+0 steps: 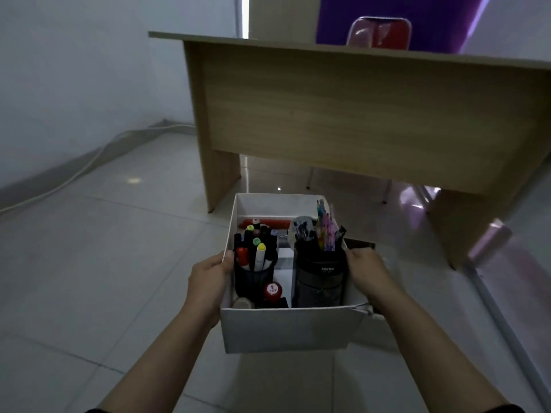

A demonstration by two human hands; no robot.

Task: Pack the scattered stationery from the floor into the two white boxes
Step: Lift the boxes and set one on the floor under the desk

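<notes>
A white box (286,329) is held up above the tiled floor in front of me. My left hand (208,278) grips its left wall, thumb over the rim. My right hand (369,275) grips the right wall the same way. Inside stand a black mesh cup of markers (255,263) on the left and a dark cylindrical pencil case (319,278) with pens and patterned pencils on the right. A red round stamp (272,290) and a tape roll (243,302) lie at the near side. A second white box (378,329) shows partly beneath on the right.
A wooden desk (343,114) stands just ahead, with a red chair (378,32) behind it. A white cable (74,171) runs along the left wall's base. Pale floor tiles (104,263) spread to the left and near side.
</notes>
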